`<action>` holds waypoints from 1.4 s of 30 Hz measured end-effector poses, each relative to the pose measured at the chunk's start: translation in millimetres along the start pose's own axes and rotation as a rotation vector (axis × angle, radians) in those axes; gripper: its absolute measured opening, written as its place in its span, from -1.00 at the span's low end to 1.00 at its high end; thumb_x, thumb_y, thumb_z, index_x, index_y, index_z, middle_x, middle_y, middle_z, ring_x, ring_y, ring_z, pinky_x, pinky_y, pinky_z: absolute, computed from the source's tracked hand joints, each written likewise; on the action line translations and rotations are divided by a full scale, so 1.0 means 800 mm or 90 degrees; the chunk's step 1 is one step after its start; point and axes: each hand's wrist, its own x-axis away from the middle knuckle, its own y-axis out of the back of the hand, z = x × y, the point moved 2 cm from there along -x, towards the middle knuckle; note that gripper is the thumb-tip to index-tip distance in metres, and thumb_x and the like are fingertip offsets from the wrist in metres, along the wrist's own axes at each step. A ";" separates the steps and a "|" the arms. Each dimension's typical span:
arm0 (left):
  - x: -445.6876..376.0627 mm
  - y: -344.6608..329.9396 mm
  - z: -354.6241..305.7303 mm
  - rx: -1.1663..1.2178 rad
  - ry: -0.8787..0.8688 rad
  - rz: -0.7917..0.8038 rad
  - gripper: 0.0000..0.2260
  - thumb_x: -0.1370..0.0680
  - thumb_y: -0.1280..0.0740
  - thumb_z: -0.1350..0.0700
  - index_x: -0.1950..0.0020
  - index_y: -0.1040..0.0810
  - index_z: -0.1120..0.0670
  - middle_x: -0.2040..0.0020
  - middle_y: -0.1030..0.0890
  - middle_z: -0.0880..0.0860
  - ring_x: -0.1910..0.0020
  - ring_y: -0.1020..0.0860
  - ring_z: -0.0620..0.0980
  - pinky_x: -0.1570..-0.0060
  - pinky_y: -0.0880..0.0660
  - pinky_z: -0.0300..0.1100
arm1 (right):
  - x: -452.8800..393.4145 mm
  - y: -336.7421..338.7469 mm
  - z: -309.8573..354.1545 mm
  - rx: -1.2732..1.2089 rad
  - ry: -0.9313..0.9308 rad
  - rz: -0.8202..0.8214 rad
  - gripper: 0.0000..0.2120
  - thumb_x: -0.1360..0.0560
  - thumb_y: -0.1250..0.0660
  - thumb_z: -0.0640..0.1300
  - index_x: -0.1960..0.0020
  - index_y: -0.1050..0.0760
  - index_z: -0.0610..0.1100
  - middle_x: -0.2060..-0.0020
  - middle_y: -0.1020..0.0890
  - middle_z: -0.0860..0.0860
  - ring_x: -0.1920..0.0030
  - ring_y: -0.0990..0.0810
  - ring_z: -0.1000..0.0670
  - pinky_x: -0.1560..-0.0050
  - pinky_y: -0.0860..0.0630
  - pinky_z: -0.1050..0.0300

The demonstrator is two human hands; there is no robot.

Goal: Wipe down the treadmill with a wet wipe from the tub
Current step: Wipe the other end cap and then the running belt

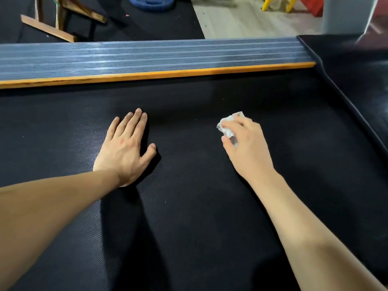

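The treadmill's black textured belt [189, 206] fills most of the view. My right hand [247, 148] grips a crumpled white wet wipe [227, 128] and holds it down on the belt, right of centre. The wipe shows between my fingers and thumb. My left hand [126, 148] lies flat on the belt with straight fingers, left of centre, holding nothing. The tub is not in view.
A ribbed grey side rail [147, 57] with an orange strip [157, 74] runs along the belt's far edge. The black motor cover [352, 85] rises at the right. Beyond lie a wooden frame [60, 19], a blue object [151, 3] and a yellow chair [279, 4] on the floor.
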 end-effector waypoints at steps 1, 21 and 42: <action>0.000 0.000 0.000 -0.001 -0.001 -0.001 -0.28 -0.59 0.06 -0.26 -0.67 -0.02 0.10 -0.68 -0.03 0.06 -0.65 0.01 0.03 -0.62 0.08 0.05 | 0.005 -0.004 -0.002 0.021 -0.004 -0.007 -0.77 -0.55 -0.37 -0.26 -0.17 -0.62 -0.08 -0.21 -0.55 -0.01 -0.03 -0.34 0.15 0.04 -0.41 0.27; 0.001 0.000 -0.002 0.005 -0.004 -0.006 -0.28 -0.60 0.04 -0.25 -0.67 -0.04 0.11 -0.67 -0.05 0.07 -0.65 0.00 0.03 -0.61 0.07 0.06 | -0.080 -0.066 0.082 -0.007 0.297 0.168 -0.69 -0.46 -0.18 -0.31 -0.03 -0.65 -0.11 0.02 -0.67 -0.07 0.03 -0.59 -0.14 -0.09 -0.46 0.03; 0.000 0.002 -0.001 0.004 0.001 0.007 -0.27 -0.58 0.07 -0.27 -0.67 -0.04 0.09 -0.67 -0.03 0.04 -0.65 0.00 0.02 -0.62 0.10 0.03 | -0.020 0.039 -0.056 -0.004 -0.130 0.006 -0.64 -0.57 -0.20 -0.27 -0.28 -0.57 -0.05 -0.16 -0.62 -0.01 -0.18 -0.54 -0.06 -0.17 -0.42 0.16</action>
